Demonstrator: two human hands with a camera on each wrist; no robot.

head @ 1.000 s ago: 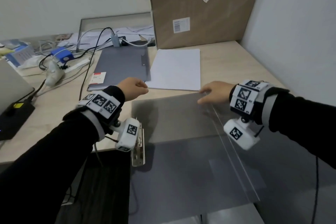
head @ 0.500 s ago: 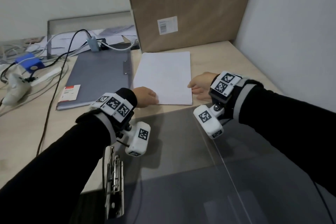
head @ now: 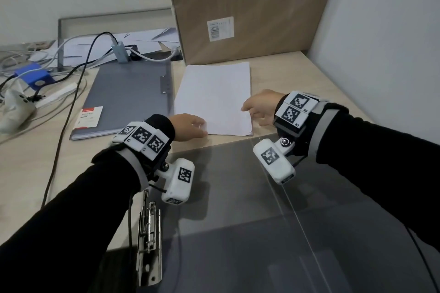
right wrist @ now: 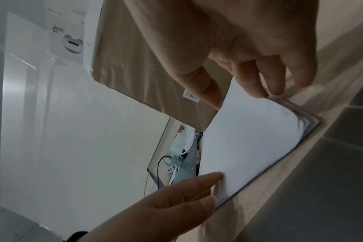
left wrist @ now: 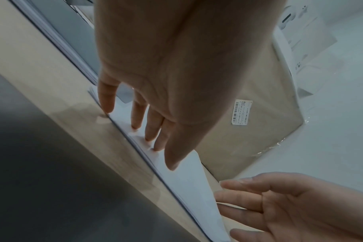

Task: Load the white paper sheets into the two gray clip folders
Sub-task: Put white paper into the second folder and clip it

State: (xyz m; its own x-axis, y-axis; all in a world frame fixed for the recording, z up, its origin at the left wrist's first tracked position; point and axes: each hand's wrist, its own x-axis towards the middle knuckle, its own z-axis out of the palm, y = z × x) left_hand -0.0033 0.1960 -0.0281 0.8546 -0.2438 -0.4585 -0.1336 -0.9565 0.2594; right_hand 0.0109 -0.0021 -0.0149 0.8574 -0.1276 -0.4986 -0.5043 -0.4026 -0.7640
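Note:
A stack of white paper sheets (head: 214, 100) lies on the desk in front of a cardboard box. My left hand (head: 198, 126) rests with straight fingers (left wrist: 137, 121) on the stack's near left corner. My right hand (head: 248, 112) touches the stack's near right edge with its fingertips (right wrist: 259, 93), and the thumb hangs over the top sheet. One gray clip folder (head: 128, 100) lies closed to the left of the sheets. The other gray folder (head: 238, 209) lies open under my wrists, its metal clip (head: 148, 233) at its left side.
A tall cardboard box (head: 250, 7) stands right behind the sheets. Cables (head: 71, 102), a blue device (head: 35, 76) and loose papers crowd the desk's left rear. A wall (head: 381, 43) bounds the desk on the right.
Both hands have moved forward from the open folder's far edge onto the near corners of the paper stack. The folders and the sheets have stayed in place.

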